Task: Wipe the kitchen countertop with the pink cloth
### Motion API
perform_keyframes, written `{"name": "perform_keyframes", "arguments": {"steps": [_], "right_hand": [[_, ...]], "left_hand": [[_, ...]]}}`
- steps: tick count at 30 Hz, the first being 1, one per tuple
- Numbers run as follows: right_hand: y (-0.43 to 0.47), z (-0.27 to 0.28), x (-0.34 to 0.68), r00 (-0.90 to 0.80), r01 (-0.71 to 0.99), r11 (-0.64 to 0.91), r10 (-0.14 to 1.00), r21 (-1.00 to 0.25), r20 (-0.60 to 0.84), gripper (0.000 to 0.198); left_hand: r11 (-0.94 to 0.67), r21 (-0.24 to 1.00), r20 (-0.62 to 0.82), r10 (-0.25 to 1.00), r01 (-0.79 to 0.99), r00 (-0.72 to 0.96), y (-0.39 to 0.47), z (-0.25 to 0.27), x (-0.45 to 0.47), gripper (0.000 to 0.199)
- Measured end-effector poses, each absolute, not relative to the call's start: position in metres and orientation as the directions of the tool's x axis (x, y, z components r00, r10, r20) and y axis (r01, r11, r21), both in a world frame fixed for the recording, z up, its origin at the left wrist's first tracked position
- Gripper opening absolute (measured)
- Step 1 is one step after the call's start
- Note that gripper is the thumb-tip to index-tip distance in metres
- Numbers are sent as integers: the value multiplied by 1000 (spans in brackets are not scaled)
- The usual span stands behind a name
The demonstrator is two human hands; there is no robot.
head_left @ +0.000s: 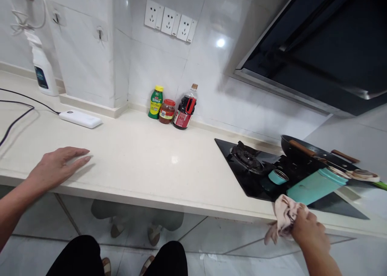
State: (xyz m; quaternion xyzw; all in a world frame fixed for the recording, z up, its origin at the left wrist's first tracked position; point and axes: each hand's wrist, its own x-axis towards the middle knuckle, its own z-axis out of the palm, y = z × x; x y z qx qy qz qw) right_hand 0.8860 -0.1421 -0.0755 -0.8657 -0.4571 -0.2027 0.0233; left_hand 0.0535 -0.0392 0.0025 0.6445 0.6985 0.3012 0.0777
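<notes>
My right hand (313,231) is closed on a crumpled pinkish cloth (286,215) at the counter's front edge, just in front of the gas stove. Right behind the cloth is a turquoise flask (317,185), tilted over the stove; whether the cloth touches its base I cannot tell. A small turquoise cup-like lid (278,176) sits on the black glass of the stove (238,173). Far to the left, my left hand (62,165) is over the white counter (145,163) near its front edge, fingers stretched out and holding nothing.
A wok (314,151) with wooden handles stands on the stove's far burner, under a dark range hood (317,46). By the wall are a green bottle (156,102), a red-lidded jar (167,111) and a dark sauce bottle (186,108). Leftward lie a white power bank (80,118) with cable and a spray bottle (44,70).
</notes>
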Motion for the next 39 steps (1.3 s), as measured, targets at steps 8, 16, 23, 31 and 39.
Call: {"name": "perform_keyframes", "arguments": {"steps": [8, 16, 23, 31, 39], "right_hand": [[-148, -53, 730, 44, 839, -192, 957, 509, 287, 39], [-119, 22, 648, -77, 884, 127, 989, -450, 128, 37], [-64, 44, 696, 251, 653, -203, 967, -730, -44, 59], [-72, 23, 758, 381, 852, -202, 872, -482, 307, 64], [-76, -47, 677, 171, 972, -126, 959, -198, 227, 79]], "left_hand": [[-110, 330, 372, 928, 938, -22, -31, -12, 51, 62], [-122, 347, 375, 927, 930, -18, -44, -7, 55, 57], [-105, 395, 354, 934, 913, -46, -45, -7, 53, 58], [-157, 382, 395, 919, 911, -7, -45, -12, 51, 58], [-188, 359, 443, 897, 914, 11, -48, -15, 53, 57]]}}
